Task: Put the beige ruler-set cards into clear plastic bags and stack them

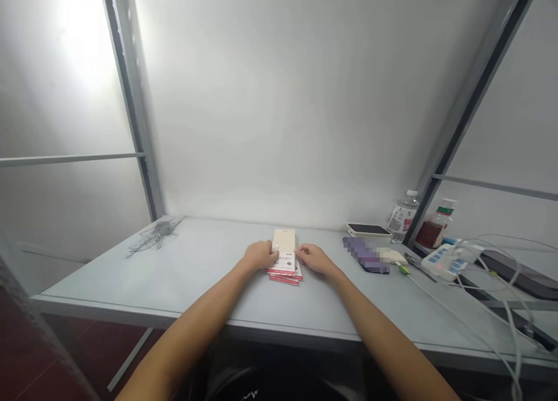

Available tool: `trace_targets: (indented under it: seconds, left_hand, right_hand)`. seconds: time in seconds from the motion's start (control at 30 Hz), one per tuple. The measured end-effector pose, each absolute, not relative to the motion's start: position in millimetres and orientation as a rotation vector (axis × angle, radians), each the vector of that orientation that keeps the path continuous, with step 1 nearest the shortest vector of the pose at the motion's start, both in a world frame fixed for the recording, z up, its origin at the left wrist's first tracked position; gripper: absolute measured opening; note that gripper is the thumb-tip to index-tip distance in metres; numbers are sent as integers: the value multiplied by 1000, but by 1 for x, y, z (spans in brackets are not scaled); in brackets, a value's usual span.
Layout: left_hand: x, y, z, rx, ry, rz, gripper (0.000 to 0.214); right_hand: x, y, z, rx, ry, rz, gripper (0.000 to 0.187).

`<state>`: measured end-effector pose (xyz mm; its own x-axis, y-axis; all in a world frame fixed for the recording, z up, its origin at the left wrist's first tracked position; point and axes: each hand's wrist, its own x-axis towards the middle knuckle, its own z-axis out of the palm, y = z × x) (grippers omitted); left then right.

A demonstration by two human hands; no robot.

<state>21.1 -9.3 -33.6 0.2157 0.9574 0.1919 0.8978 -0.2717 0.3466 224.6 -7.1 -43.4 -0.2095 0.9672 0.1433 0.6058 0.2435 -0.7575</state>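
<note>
Well right of the red-edged booklet stack [285,271] stand a plastic water bottle [403,217] and a bottle of dark red liquid [430,233]. The left hand [260,256] and right hand [315,259], fingers loosely curled, touch the stack's sides; no firm grip shows.

Left hand [260,256], right hand [315,259] — touching stacked booklets [285,266]

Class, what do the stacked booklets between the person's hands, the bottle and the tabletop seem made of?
The booklets look like paper card: thin, matt, printed covers. The bottle seems clear plastic, see-through with a label. The tabletop, smooth and softly shiny, may be painted metal or laminate.
</note>
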Motion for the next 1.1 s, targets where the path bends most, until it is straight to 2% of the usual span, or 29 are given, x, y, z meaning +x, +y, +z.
trace_targets:
  seconds: [0.3,0.4,0.8,1.1]
  left_hand:
    - [28,-17,-30,2409,1692,558,31]
    - [31,-24,-25,2451,1655,629,26]
    - [38,-30,-24,2453,1790,614,39]
    - [50,-37,-21,2634,1762,478,29]
  right_hand:
    - [219,-6,-48,-1380,-1701,857,40]
    - [217,-4,-50,-1310,-1619,934,39]
    - [206,-19,-41,-1141,-1533,1108,30]
    - [201,-21,-37,-1136,-1462,1135,32]
